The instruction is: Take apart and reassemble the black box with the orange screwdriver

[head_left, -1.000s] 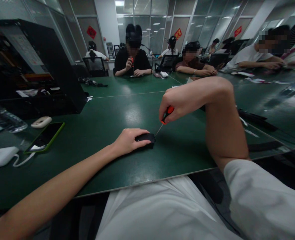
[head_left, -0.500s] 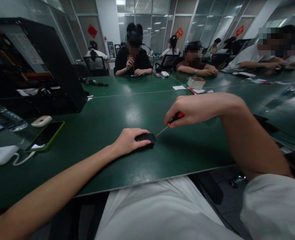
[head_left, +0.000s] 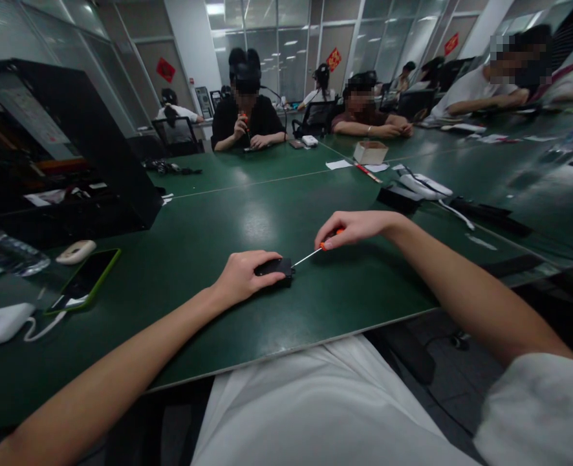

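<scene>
Dark green and faintly glossy, the long counter (head_left: 255, 207) carries a small black box-shaped object (head_left: 285, 266) near its front edge, in front of the person's body. The left hand (head_left: 238, 275) grips this object, thumb along the near side and fingers over the far side, leaving its right end bare. That hold probably keeps it from sliding on the smooth top while a tool bears on the free end.

The tool is a slim screwdriver with an orange-and-black handle (head_left: 338, 232), pinched in the right hand (head_left: 357, 226). Its thin metal shaft slopes down leftward to the object's bare end; whether the tip is seated in anything is too small to tell. Holding the handle at a low slant seems meant to line the shaft up with that end face.

The left forearm comes in from the lower left, wrist nearly straight and low to the counter. The right forearm reaches in from the lower right, wrist bent and raised, fingers pointing down toward the handle's front.

A black phone in a lime-green case (head_left: 85, 278) lies well apart on the left, perhaps set aside to leave working room between both hands.
</scene>
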Available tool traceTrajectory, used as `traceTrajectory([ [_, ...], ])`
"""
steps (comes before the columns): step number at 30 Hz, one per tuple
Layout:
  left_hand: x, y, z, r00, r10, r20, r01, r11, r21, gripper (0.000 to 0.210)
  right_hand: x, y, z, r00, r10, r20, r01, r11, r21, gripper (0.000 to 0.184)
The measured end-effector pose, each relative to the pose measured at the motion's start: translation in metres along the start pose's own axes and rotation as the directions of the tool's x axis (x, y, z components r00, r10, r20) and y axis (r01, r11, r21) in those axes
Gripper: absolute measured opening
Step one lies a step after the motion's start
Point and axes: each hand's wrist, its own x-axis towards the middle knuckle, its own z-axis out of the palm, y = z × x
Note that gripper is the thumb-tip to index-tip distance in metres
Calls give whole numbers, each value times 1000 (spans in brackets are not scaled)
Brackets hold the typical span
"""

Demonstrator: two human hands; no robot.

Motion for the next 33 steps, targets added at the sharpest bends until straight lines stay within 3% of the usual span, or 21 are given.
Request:
traceTrajectory([
  [4, 0, -1, 1, 1000, 9, -7, -9, 1000, 4, 43, 15, 11, 11, 998, -7, 64, 5, 999, 39, 61],
  [10, 0, -1, 2, 1000, 3, -7, -3, 1000, -11, 45, 28, -11, 25, 993, -111, 30, 112, 993, -25, 57],
  [15, 0, -1, 2, 1000, -3, -7, 2, 999, -34, 43, 16, -26, 20, 998, -55, -8, 54, 995, -84, 58],
  [25, 0, 1, 2, 1000, -7, -4, 6, 998, -66, 41, -1, -23, 9, 986, 29, -165, -63, 977, -203, 62],
  [33, 0, 1, 1, 1000, -16, -25, 13, 994, -106, 41, 24, -20, 35, 989, -111, -101, 87, 973, -212, 59],
])
